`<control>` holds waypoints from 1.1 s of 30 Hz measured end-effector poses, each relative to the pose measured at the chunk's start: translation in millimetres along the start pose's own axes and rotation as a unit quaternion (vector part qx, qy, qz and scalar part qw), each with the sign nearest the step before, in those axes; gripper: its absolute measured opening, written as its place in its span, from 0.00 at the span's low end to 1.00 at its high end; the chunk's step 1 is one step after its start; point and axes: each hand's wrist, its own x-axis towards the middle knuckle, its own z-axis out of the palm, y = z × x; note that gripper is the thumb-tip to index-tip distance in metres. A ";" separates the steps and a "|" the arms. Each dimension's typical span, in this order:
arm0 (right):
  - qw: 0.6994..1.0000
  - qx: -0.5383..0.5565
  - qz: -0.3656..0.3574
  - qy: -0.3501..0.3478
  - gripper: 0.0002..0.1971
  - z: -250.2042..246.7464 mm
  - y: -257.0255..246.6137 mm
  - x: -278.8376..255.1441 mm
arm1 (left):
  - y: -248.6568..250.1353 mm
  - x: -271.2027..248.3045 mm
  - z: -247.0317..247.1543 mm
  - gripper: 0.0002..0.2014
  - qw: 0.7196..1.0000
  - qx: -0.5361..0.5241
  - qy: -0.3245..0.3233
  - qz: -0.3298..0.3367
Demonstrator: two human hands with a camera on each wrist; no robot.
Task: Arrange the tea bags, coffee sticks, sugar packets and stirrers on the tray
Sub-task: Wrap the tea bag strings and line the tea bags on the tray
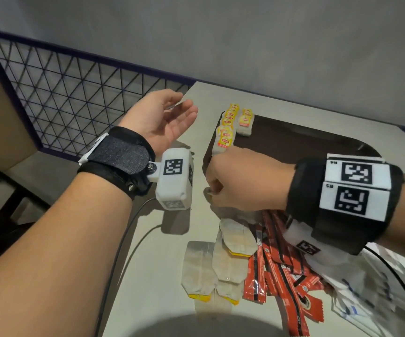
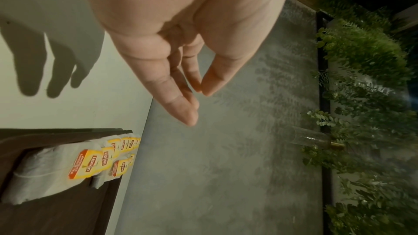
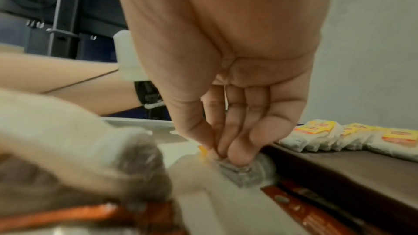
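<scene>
1. Head view: my right hand (image 1: 230, 181) pinches a tea bag (image 1: 209, 192) on the table (image 1: 148, 251) just beside the tray (image 1: 294, 139); my left hand (image 1: 162, 117) hangs open, holding nothing.
2. Left wrist view: relaxed fingers (image 2: 178, 103); tea bag rows (image 2: 108, 158) lie along the tray edge.
3. Right wrist view: fingertips (image 3: 237, 155) clamp the bag.
</scene>
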 end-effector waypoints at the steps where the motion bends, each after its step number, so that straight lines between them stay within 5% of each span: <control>1: 0.999 0.043 -0.001 -0.003 0.11 -4.8 4.5 -0.8 | -0.5 0.5 -0.2 0.07 1.000 0.006 -0.001 -0.002; 4: 0.965 0.260 0.022 0.002 0.07 -23.4 22.8 -7.4 | -0.8 -0.5 0.7 0.09 0.995 0.066 -0.050 -0.046; 8: 0.856 0.510 0.041 0.073 0.05 -40.2 46.0 -25.5 | -1.8 -8.2 5.7 0.20 0.970 0.147 -0.159 -0.114; 10: 0.804 0.586 0.048 0.093 0.08 -41.4 55.6 -31.9 | -6.1 -12.4 8.0 0.24 0.952 0.173 -0.215 -0.131; 13: 0.772 0.622 0.067 0.110 0.09 -38.2 65.7 -35.0 | -13.9 -13.8 9.2 0.24 0.929 0.227 -0.266 -0.124; 20: 0.770 0.623 0.083 0.114 0.10 -34.3 73.7 -34.9 | -19.6 -14.3 16.5 0.10 0.921 0.282 -0.267 -0.020; 24: 0.773 0.620 0.088 0.106 0.15 -39.8 78.5 -32.7 | -21.0 -13.4 17.8 0.11 0.926 0.289 -0.242 0.000; 28: 0.836 0.531 0.073 0.117 0.06 -46.5 74.4 -29.1 | -23.3 -15.5 20.3 0.12 0.926 0.299 -0.230 0.003; 33: 0.878 0.447 0.116 0.125 0.11 -67.6 96.7 -11.9 | -21.5 -14.0 20.4 0.09 0.952 0.253 -0.172 -0.010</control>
